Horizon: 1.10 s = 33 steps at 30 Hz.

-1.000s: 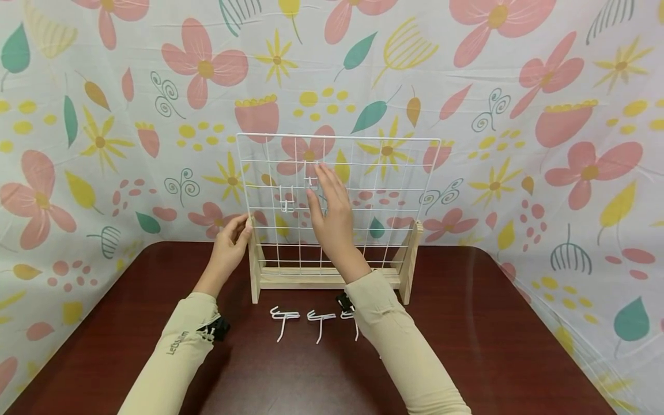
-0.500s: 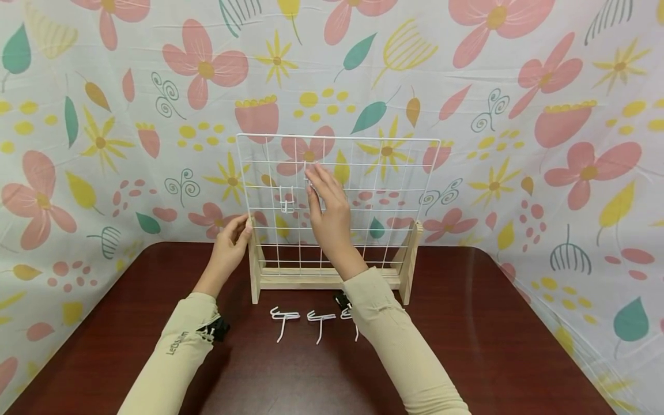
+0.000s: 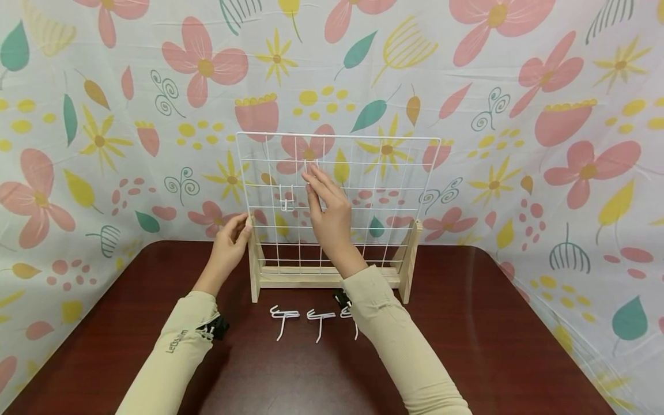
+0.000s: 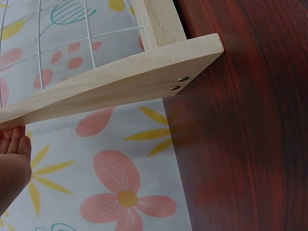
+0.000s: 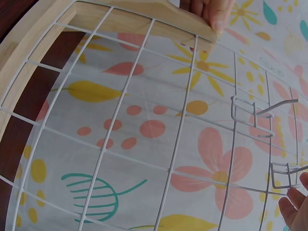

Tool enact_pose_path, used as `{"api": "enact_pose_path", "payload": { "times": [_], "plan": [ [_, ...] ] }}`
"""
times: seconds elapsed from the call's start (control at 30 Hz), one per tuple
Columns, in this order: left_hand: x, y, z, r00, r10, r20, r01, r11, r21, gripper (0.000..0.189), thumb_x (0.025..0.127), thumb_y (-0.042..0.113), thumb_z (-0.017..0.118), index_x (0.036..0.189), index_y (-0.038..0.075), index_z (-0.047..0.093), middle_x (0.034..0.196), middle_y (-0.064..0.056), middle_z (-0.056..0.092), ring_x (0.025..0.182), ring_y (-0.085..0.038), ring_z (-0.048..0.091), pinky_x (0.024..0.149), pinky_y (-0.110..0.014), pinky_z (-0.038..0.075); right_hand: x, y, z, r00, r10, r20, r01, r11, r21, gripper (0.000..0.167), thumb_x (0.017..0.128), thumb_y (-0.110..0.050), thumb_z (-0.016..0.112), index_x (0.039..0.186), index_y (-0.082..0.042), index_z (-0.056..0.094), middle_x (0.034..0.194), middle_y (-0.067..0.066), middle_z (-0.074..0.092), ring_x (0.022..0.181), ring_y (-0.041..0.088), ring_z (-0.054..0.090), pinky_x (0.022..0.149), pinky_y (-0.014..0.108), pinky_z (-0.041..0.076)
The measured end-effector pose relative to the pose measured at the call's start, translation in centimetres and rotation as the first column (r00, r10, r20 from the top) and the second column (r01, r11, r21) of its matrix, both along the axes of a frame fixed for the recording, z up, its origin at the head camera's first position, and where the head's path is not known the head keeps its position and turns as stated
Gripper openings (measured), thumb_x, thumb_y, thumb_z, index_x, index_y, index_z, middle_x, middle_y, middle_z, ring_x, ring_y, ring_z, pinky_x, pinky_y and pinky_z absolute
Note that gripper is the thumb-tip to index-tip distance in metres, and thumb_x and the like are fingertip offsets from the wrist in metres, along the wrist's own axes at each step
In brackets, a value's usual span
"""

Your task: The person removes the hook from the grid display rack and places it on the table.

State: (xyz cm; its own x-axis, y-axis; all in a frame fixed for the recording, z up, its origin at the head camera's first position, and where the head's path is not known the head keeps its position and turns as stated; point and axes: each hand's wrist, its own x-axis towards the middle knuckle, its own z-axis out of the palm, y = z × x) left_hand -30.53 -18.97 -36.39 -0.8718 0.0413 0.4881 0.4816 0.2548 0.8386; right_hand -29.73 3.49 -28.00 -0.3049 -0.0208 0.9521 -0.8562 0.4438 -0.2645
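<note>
Your left hand (image 3: 233, 237) pinches a pale wooden upright (image 3: 254, 268); your right hand (image 3: 332, 216), fingers extended, is at a white wire hook (image 5: 288, 174) on the white grid (image 3: 381, 208), pinch unclear. Beige sleeve (image 3: 399, 340) overlaps one of three loose hooks (image 3: 321, 314).

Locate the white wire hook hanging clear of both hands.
In the head view, the white wire hook hangs on the left half of the white wire grid, left of the right hand and above the left hand.

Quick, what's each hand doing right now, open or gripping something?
Left hand: holding the wooden side post.
Right hand: open, at the upper hook on the wire grid.
</note>
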Motion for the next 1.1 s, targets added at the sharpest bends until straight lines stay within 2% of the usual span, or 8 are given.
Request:
{"api": "enact_pose_path", "payload": {
  "times": [0.1,0.17,0.23,0.33,0.5,0.6,0.8,1.1],
  "plan": [
    [0.8,0.3,0.9,1.000,-0.007,0.018,0.007,1.000,-0.007,0.042,0.102,0.006,0.046,0.139,-0.011,0.039,0.134,-0.031,0.048,0.122,-0.037,0.049,0.083,-0.006,0.042,-0.1,0.0,-0.1,1.000,0.008,-0.008,-0.008,1.000,-0.009,0.022,0.095,-0.002,0.058,0.115,0.002,0.068,0.126,0.019,0.061,0.120,0.033,0.056,0.103,0.028,0.042],
    [1.0,0.4,1.0,1.000,-0.010,0.024,0.010,1.000,-0.005,0.042,0.101,0.005,0.045,0.140,-0.011,0.039,0.135,-0.032,0.048,0.123,-0.037,0.048,0.083,-0.006,0.042,-0.2,0.1,-0.1,1.000,0.019,-0.010,-0.019,1.000,-0.014,0.022,0.095,-0.002,0.058,0.114,0.003,0.068,0.126,0.020,0.061,0.119,0.033,0.056,0.102,0.027,0.042],
    [0.9,0.4,0.9,1.000,-0.007,0.024,0.007,1.000,-0.010,0.042,0.102,0.005,0.045,0.140,-0.011,0.039,0.135,-0.032,0.048,0.123,-0.037,0.048,0.083,-0.006,0.042,-0.2,0.2,-0.1,1.000,0.024,-0.008,-0.024,1.000,-0.016,0.022,0.096,-0.003,0.058,0.115,0.002,0.069,0.125,0.019,0.061,0.120,0.030,0.056,0.101,0.026,0.043],
    [0.0,0.1,-0.2,1.000,0.003,0.006,-0.003,1.000,-0.020,0.043,0.102,0.010,0.047,0.141,-0.008,0.040,0.135,-0.029,0.050,0.122,-0.035,0.049,0.085,-0.007,0.042,-0.2,0.2,-0.1,1.000,0.028,-0.005,-0.028,0.999,-0.020,0.022,0.096,-0.004,0.058,0.115,0.001,0.069,0.125,0.018,0.062,0.120,0.027,0.056,0.099,0.025,0.045],
    [0.0,0.1,-0.3,1.000,0.009,-0.001,-0.009,1.000,-0.022,0.043,0.102,0.009,0.047,0.140,-0.009,0.040,0.134,-0.029,0.050,0.122,-0.036,0.049,0.086,-0.007,0.042,-0.3,0.2,0.0,0.999,0.033,-0.006,-0.033,0.999,-0.030,0.022,0.096,-0.005,0.058,0.114,0.001,0.069,0.124,0.017,0.063,0.119,0.025,0.057,0.098,0.025,0.046],
    [0.5,0.3,0.4,1.000,0.007,0.013,-0.007,1.000,-0.015,0.042,0.101,0.006,0.046,0.139,-0.012,0.040,0.134,-0.031,0.049,0.123,-0.038,0.049,0.084,-0.006,0.042,-0.3,0.2,0.1,0.999,0.041,-0.008,-0.041,0.999,-0.031,0.023,0.096,-0.005,0.058,0.115,0.001,0.069,0.124,0.018,0.063,0.119,0.027,0.057,0.098,0.025,0.046],
    [2.3,1.1,2.1,1.000,0.014,0.024,-0.013,1.000,-0.024,0.040,0.101,0.001,0.045,0.137,-0.015,0.039,0.132,-0.034,0.049,0.120,-0.041,0.049,0.081,-0.004,0.041,-0.2,0.2,0.3,0.998,0.054,-0.010,-0.055,0.998,-0.039,0.023,0.096,-0.005,0.058,0.115,0.001,0.069,0.124,0.017,0.063,0.121,0.026,0.056,0.097,0.025,0.046],
    [2.7,1.0,2.4,1.000,0.020,0.015,-0.019,0.999,-0.030,0.040,0.101,0.001,0.045,0.137,-0.015,0.039,0.132,-0.034,0.049,0.121,-0.040,0.049,0.082,-0.004,0.041,0.0,0.2,0.6,0.997,0.068,-0.027,-0.069,0.997,-0.036,0.023,0.096,-0.005,0.058,0.115,0.002,0.069,0.124,0.017,0.063,0.125,0.023,0.053,0.101,0.028,0.043]
  ]
}}
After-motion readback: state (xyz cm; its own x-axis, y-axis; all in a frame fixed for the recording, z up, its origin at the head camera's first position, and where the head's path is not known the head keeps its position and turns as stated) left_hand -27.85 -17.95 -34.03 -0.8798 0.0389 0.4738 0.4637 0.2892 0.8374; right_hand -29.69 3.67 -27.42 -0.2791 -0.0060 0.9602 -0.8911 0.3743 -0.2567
